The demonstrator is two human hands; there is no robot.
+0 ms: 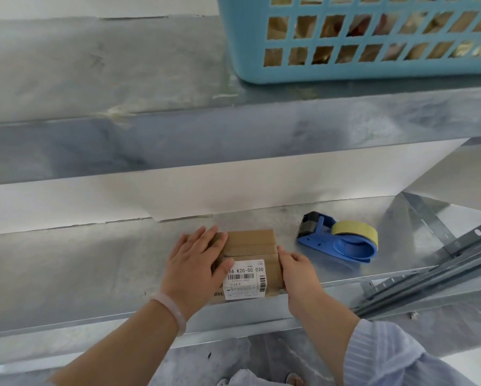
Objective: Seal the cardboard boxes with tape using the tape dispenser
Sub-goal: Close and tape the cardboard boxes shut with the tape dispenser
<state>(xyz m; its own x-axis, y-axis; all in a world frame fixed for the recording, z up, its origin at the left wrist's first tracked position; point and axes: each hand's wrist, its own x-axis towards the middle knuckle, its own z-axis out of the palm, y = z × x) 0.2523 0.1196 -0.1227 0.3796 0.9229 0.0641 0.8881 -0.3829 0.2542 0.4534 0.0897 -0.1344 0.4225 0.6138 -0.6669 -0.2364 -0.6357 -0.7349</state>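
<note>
A small cardboard box [250, 243] lies flat on the lower metal shelf [80, 274], its near end reaching the shelf's front edge and its far end well short of the pale back panel [233, 185]. The left hand [194, 260] lies open on the box's top left part, fingers straight and close together, pointing away from the person, with the thumb resting just beside the white barcode label [246, 280] stuck to the near half of the lid. A pale bracelet [172, 307] circles that wrist. The right hand [297, 270] holds the box's right edge, thumb along the top corner and fingers curled down over the side; a striped light sleeve [386, 355] covers that forearm. To the right of the box, apart from it, a blue tape dispenser [336, 240] rests on the shelf with its yellowish tape roll [356, 229] toward the right and its dark cutter end toward the back. Bare shelf stretches wide to the left of the box and behind it. On the right, slanted metal rails [442, 263] close off the shelf beyond the dispenser. An upper shelf [150, 107] overhangs the space and carries a blue lattice basket [345, 71] at the right.
</note>
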